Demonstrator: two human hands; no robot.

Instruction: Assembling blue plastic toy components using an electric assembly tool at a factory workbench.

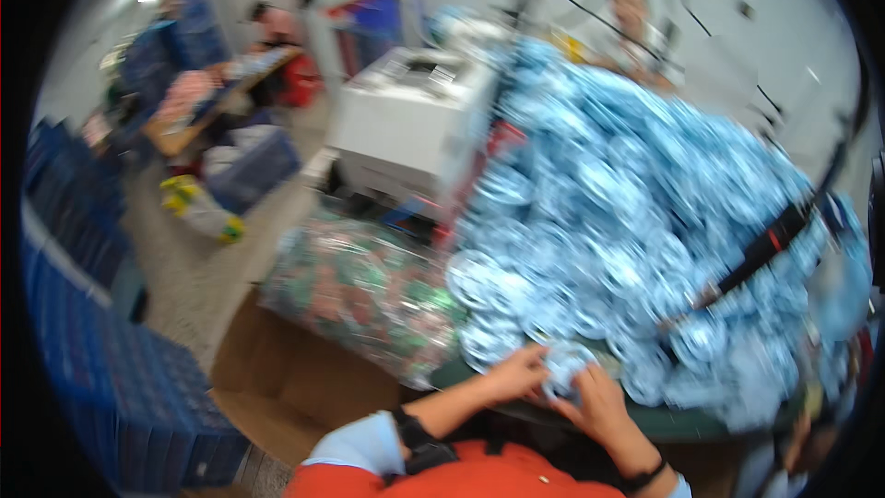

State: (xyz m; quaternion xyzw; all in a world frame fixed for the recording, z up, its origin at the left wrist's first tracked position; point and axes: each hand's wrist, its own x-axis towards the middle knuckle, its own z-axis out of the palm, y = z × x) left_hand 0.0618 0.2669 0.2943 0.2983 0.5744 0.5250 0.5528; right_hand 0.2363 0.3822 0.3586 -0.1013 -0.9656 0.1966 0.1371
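Observation:
Both my hands are at the near edge of a dark green table, close together. Between them is a round, pale blue, shiny packet, perhaps wrapped in clear film; blur hides its exact kind. My left hand pinches its left side with bent fingers. My right hand grips its right side, thumb and fingers closed on the edge. Just beyond them rises a large heap of similar round blue packets, some touching the table edge near my hands.
An open cardboard box stands at my left, beside a clear bag of green and pink pieces. Behind that is a white machine. A dark rod crosses the heap at right. Blue stacked crates line the far left. Another person sits behind the heap.

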